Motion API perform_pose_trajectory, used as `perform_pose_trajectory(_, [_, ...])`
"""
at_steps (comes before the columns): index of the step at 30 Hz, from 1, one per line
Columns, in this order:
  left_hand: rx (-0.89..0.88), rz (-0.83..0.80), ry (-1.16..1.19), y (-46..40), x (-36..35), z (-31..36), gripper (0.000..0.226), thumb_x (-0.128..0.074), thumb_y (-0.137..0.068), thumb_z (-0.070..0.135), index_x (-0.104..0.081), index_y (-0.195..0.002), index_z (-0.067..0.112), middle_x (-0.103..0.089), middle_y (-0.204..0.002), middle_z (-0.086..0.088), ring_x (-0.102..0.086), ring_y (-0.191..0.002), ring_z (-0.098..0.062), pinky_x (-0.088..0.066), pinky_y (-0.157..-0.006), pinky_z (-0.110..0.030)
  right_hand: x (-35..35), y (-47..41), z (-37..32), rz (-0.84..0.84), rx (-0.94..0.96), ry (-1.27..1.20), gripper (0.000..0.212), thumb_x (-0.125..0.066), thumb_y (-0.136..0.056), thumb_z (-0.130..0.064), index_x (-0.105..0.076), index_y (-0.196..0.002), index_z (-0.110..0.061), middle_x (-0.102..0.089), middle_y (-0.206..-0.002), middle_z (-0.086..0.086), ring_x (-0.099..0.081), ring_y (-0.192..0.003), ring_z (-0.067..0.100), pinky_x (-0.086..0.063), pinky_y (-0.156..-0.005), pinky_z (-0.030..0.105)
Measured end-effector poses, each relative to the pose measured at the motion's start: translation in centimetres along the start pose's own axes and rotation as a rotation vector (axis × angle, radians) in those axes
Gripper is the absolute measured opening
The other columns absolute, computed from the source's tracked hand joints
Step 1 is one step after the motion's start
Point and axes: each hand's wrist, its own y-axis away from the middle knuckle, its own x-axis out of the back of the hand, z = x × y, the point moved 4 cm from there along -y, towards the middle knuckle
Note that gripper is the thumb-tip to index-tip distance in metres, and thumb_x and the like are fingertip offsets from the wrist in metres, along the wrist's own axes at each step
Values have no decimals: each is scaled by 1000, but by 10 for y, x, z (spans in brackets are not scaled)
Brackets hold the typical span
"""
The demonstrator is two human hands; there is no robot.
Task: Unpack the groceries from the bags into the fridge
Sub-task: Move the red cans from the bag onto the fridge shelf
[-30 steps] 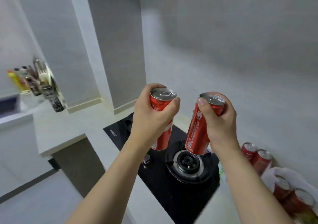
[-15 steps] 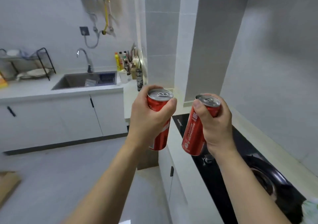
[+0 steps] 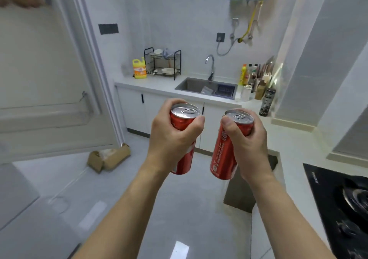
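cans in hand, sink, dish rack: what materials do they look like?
Left can and right can: likely aluminium, bare silver lids with pull tabs, glossy red printed walls. Sink: looks like brushed stainless steel, dull grey sheen. Dish rack: thin black wire, probably coated metal; too small to confirm.

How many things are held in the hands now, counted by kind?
Red aluminium drink cans: 2, one in the left hand at, one in the right hand at.
Other kinds: 0.
Total: 2.
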Motion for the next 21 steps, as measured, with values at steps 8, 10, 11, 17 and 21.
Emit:
perform_pose_trajectory(8, [76,285,-127,3,134,-23,30,-77,-78,19,-59,-102,19,-66,-82,7,-66,-71,-10,-56,-59,-24,-149,1,-2,-255,-24,-163,42,-70,-63,-55,-59,-98,-36,-68,-88,-13,-67,-84,8,-56,-73,26])
perform_pose_trajectory(10, [81,351,-161,5,168,-27,31,-75,-75,26,-60,-102,20,-67,-83,9,-66,-71,-10,-58,-61,-30,-187,5,-4,-314,-35,-195,41,-73,-64,-51,-59,-99,-35,-69,-89,-13,-68,-84,8,-56,-72,27])
perform_pose_trajectory(11, [74,379,-188,6,184,-27,32,-73,-74,28,-60,-102,20,-67,-83,10,-66,-71,-8,-57,-61,-25,-206,7,-6,-339,-36,-212,40,-74,-65,-49,-59,-99,-34,-69,-88,-12,-68,-84,9,-56,-72,27])
perform_pose_trajectory(17, [55,490,-294,16,281,-28,31,-73,-74,28,-60,-100,19,-67,-85,10,-65,-74,-7,-49,-61,-14,-309,28,-22,-444,-43,-304,42,-75,-64,-49,-60,-99,-30,-70,-89,-9,-68,-84,10,-57,-76,31])
perform_pose_trajectory(21, [36,580,-346,22,337,-28,36,-72,-70,41,-59,-98,23,-67,-85,12,-65,-75,-5,-49,-63,-14,-367,42,-34,-521,-32,-343,33,-79,-73,-37,-60,-99,-29,-69,-87,-10,-67,-80,4,-55,-68,23])
